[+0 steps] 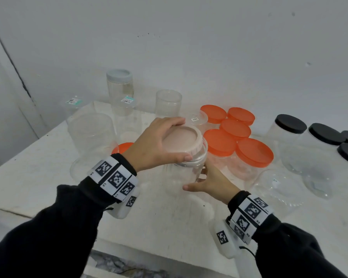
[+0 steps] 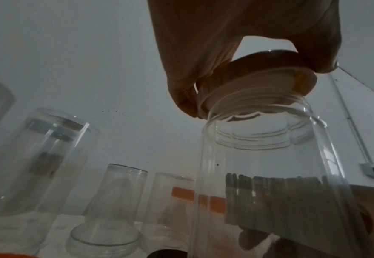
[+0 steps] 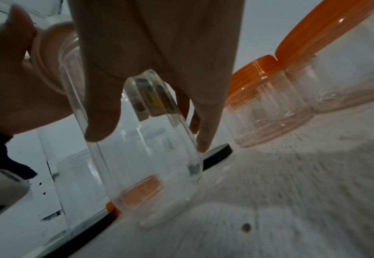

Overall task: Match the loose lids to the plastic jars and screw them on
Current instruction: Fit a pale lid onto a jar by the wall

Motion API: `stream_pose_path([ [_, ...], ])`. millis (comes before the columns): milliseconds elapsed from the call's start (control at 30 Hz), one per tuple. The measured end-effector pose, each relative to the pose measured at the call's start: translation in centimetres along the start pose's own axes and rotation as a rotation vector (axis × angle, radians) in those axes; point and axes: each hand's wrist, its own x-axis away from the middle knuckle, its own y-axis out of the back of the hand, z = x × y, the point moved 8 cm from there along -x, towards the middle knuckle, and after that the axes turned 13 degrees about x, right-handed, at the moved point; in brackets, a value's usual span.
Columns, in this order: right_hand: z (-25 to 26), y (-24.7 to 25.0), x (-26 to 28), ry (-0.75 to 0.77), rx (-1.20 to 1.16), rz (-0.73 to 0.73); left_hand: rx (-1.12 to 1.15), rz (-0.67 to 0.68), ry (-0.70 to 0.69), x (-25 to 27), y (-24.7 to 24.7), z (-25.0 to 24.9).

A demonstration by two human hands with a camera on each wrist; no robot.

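A clear plastic jar (image 1: 184, 173) stands upright on the white table (image 1: 38, 177), near its front. A pale pink lid (image 1: 193, 146) sits on the jar's mouth. My left hand (image 1: 183, 139) comes from above and grips the lid's rim between thumb and fingers. In the left wrist view the lid (image 2: 259, 87) sits slightly tilted, with the jar's (image 2: 270, 157) threaded neck showing below it. My right hand (image 1: 195, 179) holds the jar's body low down, thumb in front and fingers behind. The right wrist view shows the thumb and fingers (image 3: 203, 139) wrapped round the jar (image 3: 148, 165).
Several orange-lidded jars (image 1: 239, 137) crowd just right of the held jar, with black-lidded jars (image 1: 289, 125) further right. Open clear jars (image 1: 92, 137) and a grey-lidded jar (image 1: 120, 81) stand behind left. A loose orange lid (image 1: 123, 147) and a clear lid (image 1: 197, 118) lie nearby.
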Motion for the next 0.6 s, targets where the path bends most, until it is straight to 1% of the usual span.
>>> stream_pose_path([
  [67, 0.1, -0.1, 0.0, -0.004, 0.015, -0.017, -0.029, 0.024, -0.005, -0.2, -0.4, -0.3],
  [167, 0.5, -0.9, 0.1, 0.011, 0.022, 0.014, -0.083, 0.08, -0.02, -0.5, -1.3, -0.7],
  [233, 0.7, -1.2, 0.2, 0.019, 0.03, 0.009, -0.104, 0.112, -0.018, -0.6, -1.7, -0.6],
  [333, 0.8, -1.3, 0.4, 0.022, 0.051, -0.002, -0.108, 0.127, -0.016, -0.4, -1.6, -0.3],
  [433, 1.1, -1.3, 0.7, 0.027, 0.082, 0.012, -0.08, 0.125, -0.01, -0.1, -1.5, -0.3],
  [533, 1.6, -1.1, 0.9, 0.037, 0.104, 0.096, -0.02, 0.118, -0.013, 0.4, -1.5, -0.1],
  [600, 2.3, 0.0, 1.0, 0.056, 0.118, 0.122, 0.065, 0.088, 0.008, 0.8, -1.1, 0.4],
])
